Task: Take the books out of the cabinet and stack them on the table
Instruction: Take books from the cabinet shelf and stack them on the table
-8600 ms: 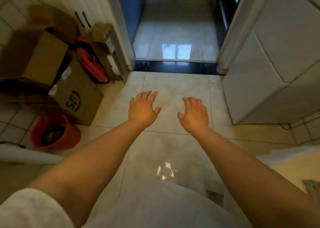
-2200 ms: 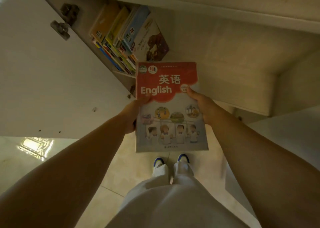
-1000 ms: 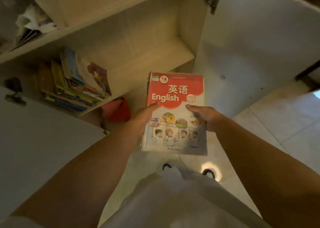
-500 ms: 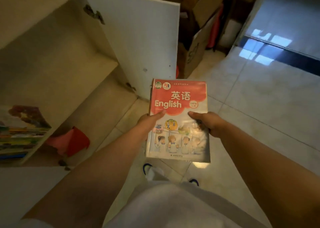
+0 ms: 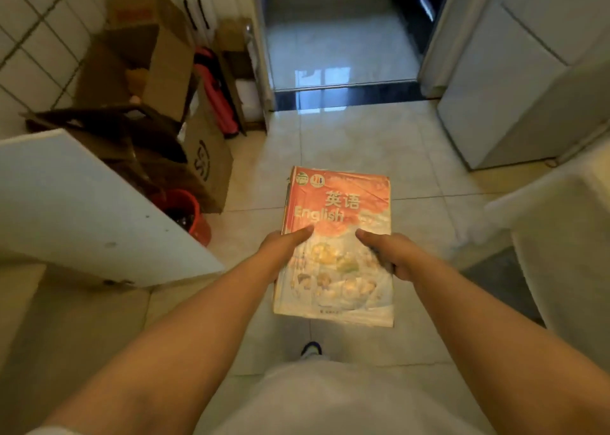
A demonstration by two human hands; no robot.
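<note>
Left grip: the left hand (image 5: 280, 250) clasps the left edge of the English book (image 5: 336, 240), thumb laid across the cover, fingers hidden beneath.
Right grip: the right hand (image 5: 391, 253) clasps the book's right edge the same way, thumb on top.
Floor: pale glossy tiles (image 5: 346, 144) running to a dark doorway threshold (image 5: 350, 96).
Cabinet door: a white panel (image 5: 82, 210) swung open at the left.
Boxes: brown cardboard boxes (image 5: 148, 71) piled against the tiled wall behind the door.
Book: red-topped cover, held flat in the air over the floor, in front of the person's body, between both hands.
Bucket: a red one (image 5: 193, 217) just beside the boxes.
Shoe: a blue-and-white toe (image 5: 312, 349) below the book.
</note>
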